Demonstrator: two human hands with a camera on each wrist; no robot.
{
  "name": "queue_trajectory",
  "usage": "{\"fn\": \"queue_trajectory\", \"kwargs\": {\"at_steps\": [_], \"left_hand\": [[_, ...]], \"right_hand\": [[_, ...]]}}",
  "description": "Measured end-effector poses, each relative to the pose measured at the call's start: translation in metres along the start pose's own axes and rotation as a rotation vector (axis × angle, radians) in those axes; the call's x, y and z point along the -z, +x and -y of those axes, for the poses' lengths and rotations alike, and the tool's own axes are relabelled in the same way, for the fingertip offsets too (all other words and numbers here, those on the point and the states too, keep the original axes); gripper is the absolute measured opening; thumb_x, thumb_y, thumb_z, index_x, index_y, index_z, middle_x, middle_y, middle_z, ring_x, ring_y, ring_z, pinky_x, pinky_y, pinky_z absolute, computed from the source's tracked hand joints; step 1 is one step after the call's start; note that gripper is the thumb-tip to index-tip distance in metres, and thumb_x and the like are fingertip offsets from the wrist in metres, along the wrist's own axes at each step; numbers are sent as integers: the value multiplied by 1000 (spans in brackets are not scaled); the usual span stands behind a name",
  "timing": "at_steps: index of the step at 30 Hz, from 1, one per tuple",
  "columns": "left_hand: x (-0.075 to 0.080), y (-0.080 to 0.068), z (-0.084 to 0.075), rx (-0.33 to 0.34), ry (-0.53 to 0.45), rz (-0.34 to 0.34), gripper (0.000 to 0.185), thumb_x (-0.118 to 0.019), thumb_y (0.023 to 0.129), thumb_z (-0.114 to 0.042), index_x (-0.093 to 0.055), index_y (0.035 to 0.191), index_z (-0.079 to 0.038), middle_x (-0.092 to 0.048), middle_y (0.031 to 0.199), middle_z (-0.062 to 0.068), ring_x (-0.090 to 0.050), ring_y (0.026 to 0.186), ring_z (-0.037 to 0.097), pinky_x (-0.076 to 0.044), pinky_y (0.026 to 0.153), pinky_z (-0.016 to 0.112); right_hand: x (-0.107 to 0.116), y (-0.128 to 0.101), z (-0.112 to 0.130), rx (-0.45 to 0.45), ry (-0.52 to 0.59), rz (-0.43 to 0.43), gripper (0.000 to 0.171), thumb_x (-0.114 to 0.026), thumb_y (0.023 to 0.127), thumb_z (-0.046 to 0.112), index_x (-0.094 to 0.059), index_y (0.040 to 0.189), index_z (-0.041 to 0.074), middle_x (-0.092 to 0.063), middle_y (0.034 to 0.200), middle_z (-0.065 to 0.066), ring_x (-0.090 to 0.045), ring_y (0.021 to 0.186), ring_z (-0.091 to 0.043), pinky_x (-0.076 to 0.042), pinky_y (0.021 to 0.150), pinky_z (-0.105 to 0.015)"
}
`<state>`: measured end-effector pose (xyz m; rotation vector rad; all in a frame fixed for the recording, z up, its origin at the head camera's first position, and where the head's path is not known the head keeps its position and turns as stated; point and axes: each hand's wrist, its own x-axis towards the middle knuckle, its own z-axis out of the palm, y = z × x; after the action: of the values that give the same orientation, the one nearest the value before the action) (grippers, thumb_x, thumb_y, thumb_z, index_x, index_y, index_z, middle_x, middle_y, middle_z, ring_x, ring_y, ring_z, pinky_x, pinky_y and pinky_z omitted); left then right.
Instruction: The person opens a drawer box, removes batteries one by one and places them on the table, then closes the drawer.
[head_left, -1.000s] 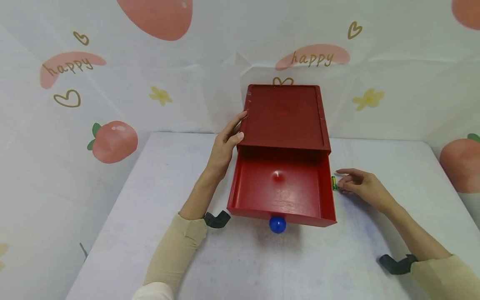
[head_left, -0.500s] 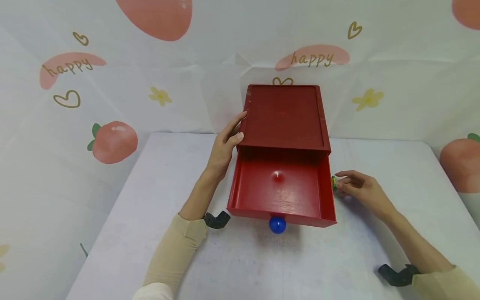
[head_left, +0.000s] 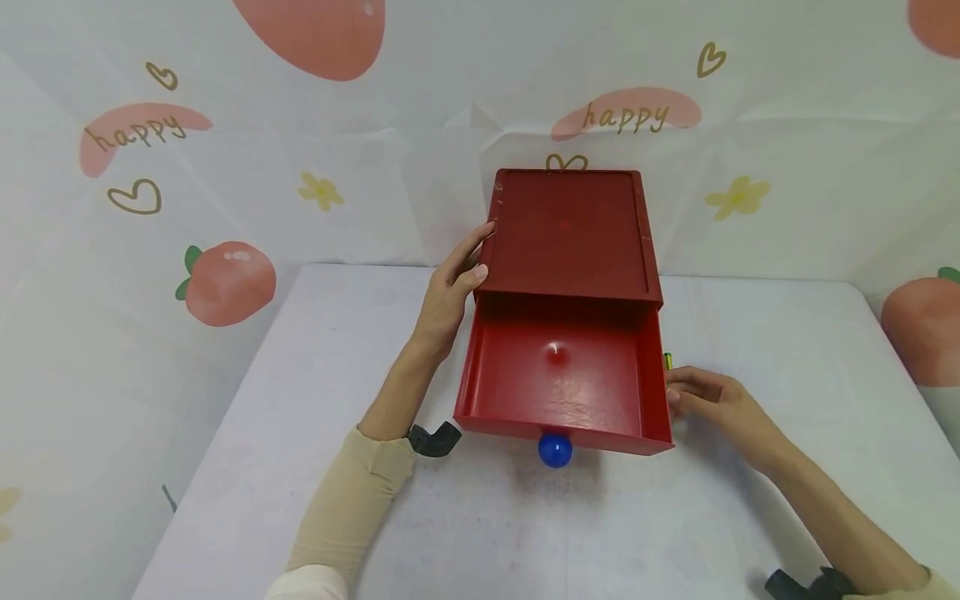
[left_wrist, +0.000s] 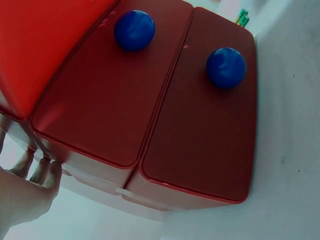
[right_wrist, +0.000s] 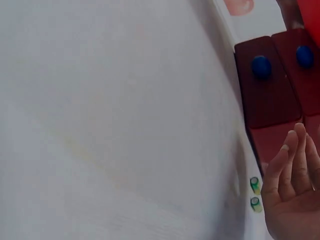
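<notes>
1. Your left forearm (head_left: 405, 387) reaches forward; your left hand (head_left: 447, 298) holds its thumb (head_left: 475, 276) apart from its fingers (head_left: 467, 246).
2. Your right forearm (head_left: 825, 500) slants inward; your right hand (head_left: 720, 404) extends its fingers, slightly bent.

Wht table (head_left: 337, 333) w/ a wht wall sheet (head_left: 435, 75) behind it. Sheet's got pink fruit pics (head_left: 230, 287), some w/ green leaves (head_left: 192, 257), yel. flowers (head_left: 738, 197), gold hearts (head_left: 135, 198) & the word "happy" (head_left: 626, 117) 2x on pink blobs (head_left: 96, 157). Thin gray mark (head_left: 169, 498) on L side, near table edge.
</notes>
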<state>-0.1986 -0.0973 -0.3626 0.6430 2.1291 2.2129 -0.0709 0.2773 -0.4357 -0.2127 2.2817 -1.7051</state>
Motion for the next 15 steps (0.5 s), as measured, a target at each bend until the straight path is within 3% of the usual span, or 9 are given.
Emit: {"fn": "queue_trajectory", "kwargs": {"at_steps": [9,15], "left_hand": [[-1,0,1,-30,-6,10,56,-51,95,-26,-45,151,-18,-44,152,-2,-34,142,15,-27,117,35],[0,1,2,-32,-16,9,56,-51,95,-26,-45,150,-18,-44,152,-1,-34,142,15,-26,117,36]], "right_hand": [[-12,-15,0,-40,83,85,29,-52,102,14,-57,129,4,-67,116,-3,-62,105,-18,-55,84,-36],[-20,-22,0,-75,167,153,31,-50,103,12,-58,132,5,-68,116,-4,-61,104,-17,-53,86,-35]]}}
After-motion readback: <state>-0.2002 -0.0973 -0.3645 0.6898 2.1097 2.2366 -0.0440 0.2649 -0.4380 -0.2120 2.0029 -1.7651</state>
